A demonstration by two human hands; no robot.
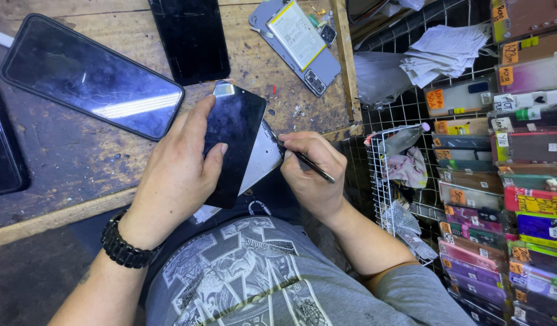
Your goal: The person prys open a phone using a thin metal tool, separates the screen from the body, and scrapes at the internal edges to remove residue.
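Note:
My left hand (176, 175) grips a black phone screen panel (233, 130), thumb pressed on its glass face, holding it tilted up off a light grey phone frame (263, 158) beneath it. My right hand (311, 172) holds a thin black pointed tool (302, 158) like a pen, its tip set at the seam between the panel and the frame. Both hands work just past the near edge of a worn wooden bench (79, 163), above my lap. A black beaded bracelet (124, 247) sits on my left wrist.
On the bench lie a large dark phone (91, 75), a black screen panel (191, 36), another dark device at the left edge (4, 151) and an opened phone with its battery showing (296, 39). A wire rack (405, 175) with papers (444, 51) and stacked phone cases (520, 181) fills the right.

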